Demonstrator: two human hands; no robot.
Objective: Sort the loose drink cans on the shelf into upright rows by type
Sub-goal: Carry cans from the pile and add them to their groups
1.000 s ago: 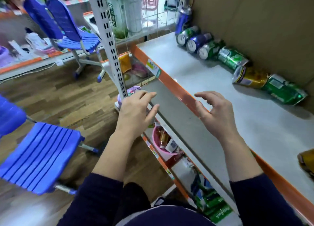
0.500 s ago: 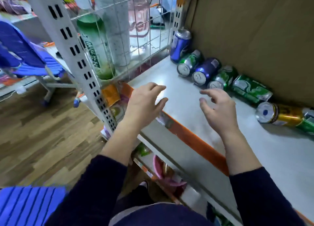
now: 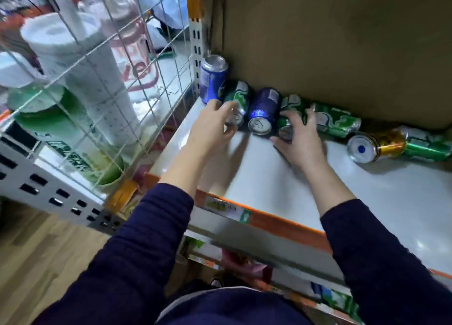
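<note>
Both hands have advanced onto the white shelf [image 3: 269, 178]: left hand [image 3: 210, 131] at green can [image 3: 238, 96], grip blurred, cannot tell; right hand [image 3: 300, 138] spread over second can [image 3: 292, 103]. Brown backboard [image 3: 342, 43] behind.

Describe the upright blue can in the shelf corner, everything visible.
The blue can stands upright in the far left corner of the shelf, close to the brown back panel and the white slotted post. It looks like metal, with a glossy blue body, blurred pale print and a silver lid. A lying green can sits right beside it, apparently touching. The fingertips of the left hand overlap its base, but contact is unclear.
</note>
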